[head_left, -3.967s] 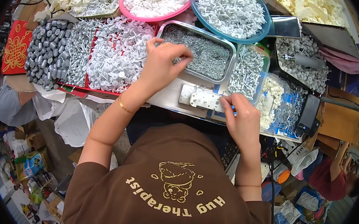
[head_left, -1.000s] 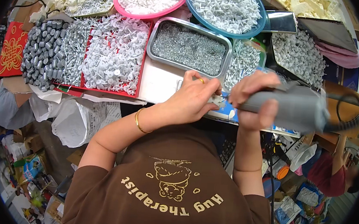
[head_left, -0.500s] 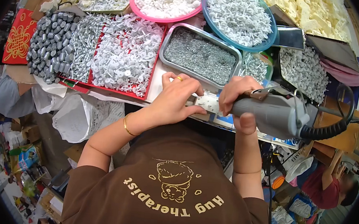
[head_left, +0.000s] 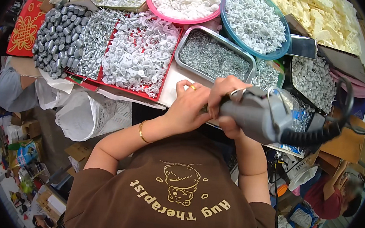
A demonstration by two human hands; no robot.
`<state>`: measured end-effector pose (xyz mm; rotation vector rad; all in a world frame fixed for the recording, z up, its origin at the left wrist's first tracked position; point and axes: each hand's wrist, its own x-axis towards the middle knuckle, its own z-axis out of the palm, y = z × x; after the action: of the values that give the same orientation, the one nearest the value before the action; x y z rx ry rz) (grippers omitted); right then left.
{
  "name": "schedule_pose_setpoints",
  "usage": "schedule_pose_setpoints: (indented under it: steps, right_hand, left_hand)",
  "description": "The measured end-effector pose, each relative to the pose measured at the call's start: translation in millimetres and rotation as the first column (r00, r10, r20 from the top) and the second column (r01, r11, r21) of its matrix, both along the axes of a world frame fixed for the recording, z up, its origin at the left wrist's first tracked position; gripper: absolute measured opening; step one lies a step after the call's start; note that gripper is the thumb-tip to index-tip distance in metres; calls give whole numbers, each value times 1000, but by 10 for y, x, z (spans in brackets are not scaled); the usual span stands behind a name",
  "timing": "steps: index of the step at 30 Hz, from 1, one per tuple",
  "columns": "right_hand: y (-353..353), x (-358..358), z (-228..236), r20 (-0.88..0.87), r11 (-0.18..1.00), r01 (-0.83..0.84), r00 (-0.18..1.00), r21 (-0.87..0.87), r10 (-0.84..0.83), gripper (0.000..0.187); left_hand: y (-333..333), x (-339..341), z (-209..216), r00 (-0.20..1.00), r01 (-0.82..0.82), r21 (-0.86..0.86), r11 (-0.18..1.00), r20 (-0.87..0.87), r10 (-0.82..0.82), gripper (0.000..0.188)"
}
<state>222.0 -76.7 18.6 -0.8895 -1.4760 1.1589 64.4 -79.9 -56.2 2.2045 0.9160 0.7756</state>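
My right hand point(head_left: 228, 92) is wrapped round a grey electric screwdriver point(head_left: 257, 117), which lies tilted over the table's near edge with its coiled black cord trailing to the right. Close against its front end, my left hand point(head_left: 186, 108) has thumb and fingers pinched together. The white plastic piece seen between the hands half a second ago is hidden by my fingers. Beyond the hands stands a metal tray point(head_left: 215, 56) of small screws. Left of it, a red box point(head_left: 169, 70) holds white-headed fasteners.
A pink bowl point(head_left: 154, 9) of white parts and a teal bowl point(head_left: 287, 44) of fasteners stand farther back. Cream plastic parts point(head_left: 322, 22) are heaped at the back right, grey cylinders point(head_left: 62, 40) at the left. A phone point(head_left: 303, 47) lies right. Another person point(head_left: 328, 192) sits at far right.
The screwdriver and my right hand have moved left and nearer to me, up against my left hand. The white plastic piece has gone out of sight. The whole view has shifted slightly.
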Motion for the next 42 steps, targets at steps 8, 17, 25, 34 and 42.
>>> schedule_pose_setpoints:
  steps: [8, 17, 25, 34, 42]
  right_hand:
    - [-213, 0, 198, -82, 992, -8, 997, -125, -2, 58]
    - [-343, 150, 169, -95, 987, 153, 984, 43, -149, 59]
    - [-299, 281, 38, 29, 993, 98, 995, 66, -100, 45]
    - [174, 1252, 317, -272, 470, 880, 471, 76, -839, 36]
    - [160, 3464, -638, -293, 427, 879, 359, -213, -886, 54]
  left_hand:
    - [-81, -25, -58, 999, -34, 98, 995, -4, 35, 43]
    - [-91, 5, -45, 999, -47, 104, 993, 9, 47, 41]
    - [-26, 16, -14, 999, 43, 121, 992, -33, -39, 50]
    - [-24, 3, 92, 976, 62, 190, 980, 194, -100, 53]
    - [189, -1462, 833, 971, -236, -370, 898, -57, 232, 49]
